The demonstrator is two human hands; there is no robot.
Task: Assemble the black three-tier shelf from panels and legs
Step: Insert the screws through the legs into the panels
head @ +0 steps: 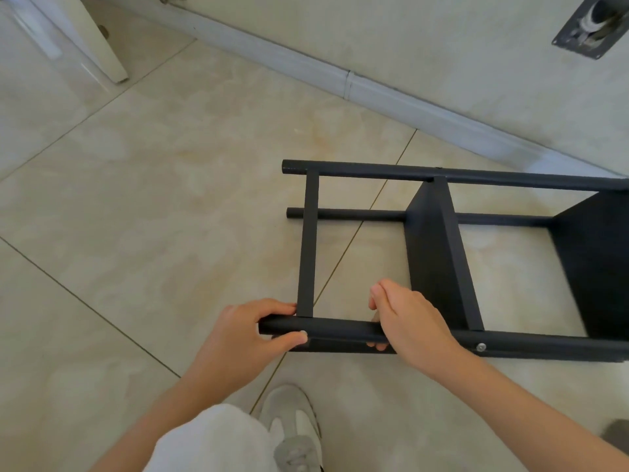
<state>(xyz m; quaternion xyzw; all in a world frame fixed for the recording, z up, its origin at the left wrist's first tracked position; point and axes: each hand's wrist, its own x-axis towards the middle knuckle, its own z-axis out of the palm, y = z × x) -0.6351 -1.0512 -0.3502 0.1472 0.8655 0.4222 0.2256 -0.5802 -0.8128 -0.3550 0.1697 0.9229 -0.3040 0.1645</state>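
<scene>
Fingers (pixel 272 310) of the left hand (pixel 252 338) curl over the end of the near leg (pixel 340 330), thumb pressed to its side: a full grip. The right hand (pixel 412 321) wraps the same leg just beside, at 3 o'clock of the left. I see its fingertips (pixel 376 345) under the tube. Neither hand is spread.

The black shelf (pixel 442 253) lies on its side on the tiled floor (pixel 170 199), from my centre out to 3 o'clock.
- End panel (pixel 308 243): edge-on, spanning near leg to far leg (pixel 442 173).
- Middle panel (pixel 432 253): at 3 o'clock of the right hand, touching it or nearly so; I cannot tell which.
- Third panel (pixel 595 260): cut by the frame edge.
- Another leg (pixel 347 213) shows through the frame, below the far one.
- Screw (pixel 481 347) in the near leg, at 3 o'clock of the right wrist.

Around:
- Skirting board (pixel 340 80) runs 12 to 3 o'clock, near the shelf's far side.
- White furniture leg (pixel 98 39) at 11 o'clock, well apart.
- Metal plate (pixel 592 25) on the wall at 1 o'clock.
- Grey shoe (pixel 296 427) at 6 o'clock, white trouser knee (pixel 218 441) beside it.
- Dark shape (pixel 616 434) at 4 o'clock; I cannot tell what.
</scene>
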